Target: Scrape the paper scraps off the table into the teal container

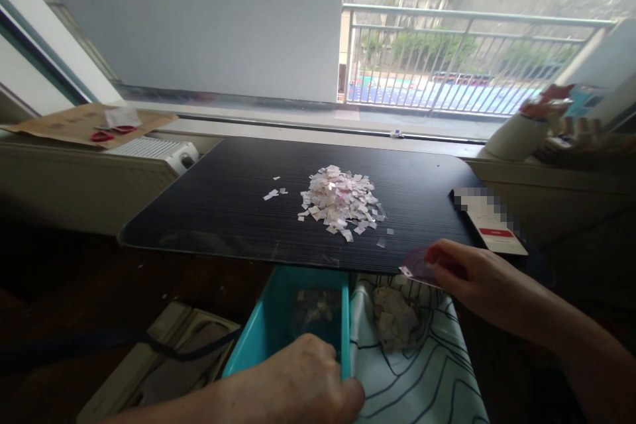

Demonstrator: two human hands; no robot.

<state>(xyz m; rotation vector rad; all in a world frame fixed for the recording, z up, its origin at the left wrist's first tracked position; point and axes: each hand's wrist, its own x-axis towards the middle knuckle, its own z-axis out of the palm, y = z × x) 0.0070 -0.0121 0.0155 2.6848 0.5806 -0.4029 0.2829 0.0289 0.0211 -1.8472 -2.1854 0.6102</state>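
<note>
My left hand is closed over the right rim of a teal plastic bin, its fingertips hidden from me. Small pale scraps lie at the bottom of the bin. At the table's front edge, my right hand pinches a thin, clear plastic piece with a purplish tint and a white corner. Just beyond it, a heap of small cut paper and film scraps is piled on the black tabletop. A few loose bits lie left of the heap.
A phone lies at the table's right edge. Patterned cloth beside the bin carries another clump of scraps. Red-handled scissors rest on brown paper at the left. A white vase stands by the window.
</note>
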